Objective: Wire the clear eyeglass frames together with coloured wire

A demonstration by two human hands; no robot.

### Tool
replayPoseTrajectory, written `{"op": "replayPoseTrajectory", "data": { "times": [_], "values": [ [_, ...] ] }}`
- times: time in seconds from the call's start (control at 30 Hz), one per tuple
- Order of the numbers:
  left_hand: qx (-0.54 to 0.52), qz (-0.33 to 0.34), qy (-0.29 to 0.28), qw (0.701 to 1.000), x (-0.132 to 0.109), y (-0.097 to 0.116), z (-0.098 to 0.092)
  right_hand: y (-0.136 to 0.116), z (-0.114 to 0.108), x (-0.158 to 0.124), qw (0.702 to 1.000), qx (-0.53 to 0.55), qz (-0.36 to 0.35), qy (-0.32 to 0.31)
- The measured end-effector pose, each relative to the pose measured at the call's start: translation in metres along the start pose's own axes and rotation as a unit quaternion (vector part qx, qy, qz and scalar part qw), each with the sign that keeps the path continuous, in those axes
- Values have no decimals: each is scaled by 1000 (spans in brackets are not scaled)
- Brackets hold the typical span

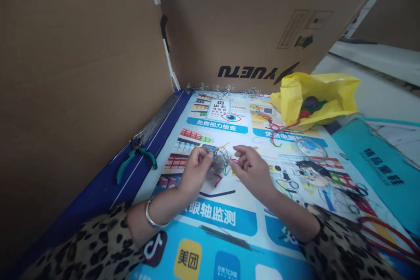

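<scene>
My left hand (196,167) pinches a small openwork shape of thin silvery wire (222,155) between thumb and forefinger, above the printed sheet. Short yellow, red and green wire ends stick out of it. Close on its right side is my right hand (250,167), its thumb and forefinger drawn together by a red wire end. Whether the right fingertips grip that end is too small to tell. Pliers with teal handles (137,157) lie on the blue strip to the left, beside a bundle of straight silvery wires (157,116).
Cardboard walls (210,22) stand at the left and back. Several wire shapes (226,89) line the far edge. At the right are a yellow bag (328,111) with coloured coils, a silvery wire coil (311,148), scissors (356,192), red wire loops (389,232) and a teal box (383,162).
</scene>
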State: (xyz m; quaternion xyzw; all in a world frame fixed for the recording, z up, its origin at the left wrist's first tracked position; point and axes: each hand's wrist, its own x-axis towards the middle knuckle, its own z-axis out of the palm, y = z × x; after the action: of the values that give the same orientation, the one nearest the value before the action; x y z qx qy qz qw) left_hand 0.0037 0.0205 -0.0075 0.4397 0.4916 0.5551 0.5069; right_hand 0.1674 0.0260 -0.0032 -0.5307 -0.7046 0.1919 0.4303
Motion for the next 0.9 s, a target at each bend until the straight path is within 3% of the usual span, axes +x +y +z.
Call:
{"op": "replayPoseTrajectory", "data": {
  "times": [0.07,0.1,0.27,0.43,0.63,0.73,0.9],
  "values": [
    [1,3,2,1000,-2,-1,1,-4,-3,-1,997,-15,-51,53],
    [2,4,4,1000,-3,-1,1,-6,-4,-2,996,-17,-73,49],
    [14,20,-7,1000,-10,0,1,-11,2,-10,992,-35,-103,-69],
    [11,30,-40,999,-21,1,1,-13,7,-12,995,-27,-21,-96],
    [-4,24,-70,997,-25,1,1,-14,8,-12,973,118,130,-150],
    [12,27,-71,997,-20,1,0,-12,7,-10,959,176,152,-160],
    [139,68,-102,983,-11,2,-2,-10,3,-7,939,238,170,-179]
  ]
}}
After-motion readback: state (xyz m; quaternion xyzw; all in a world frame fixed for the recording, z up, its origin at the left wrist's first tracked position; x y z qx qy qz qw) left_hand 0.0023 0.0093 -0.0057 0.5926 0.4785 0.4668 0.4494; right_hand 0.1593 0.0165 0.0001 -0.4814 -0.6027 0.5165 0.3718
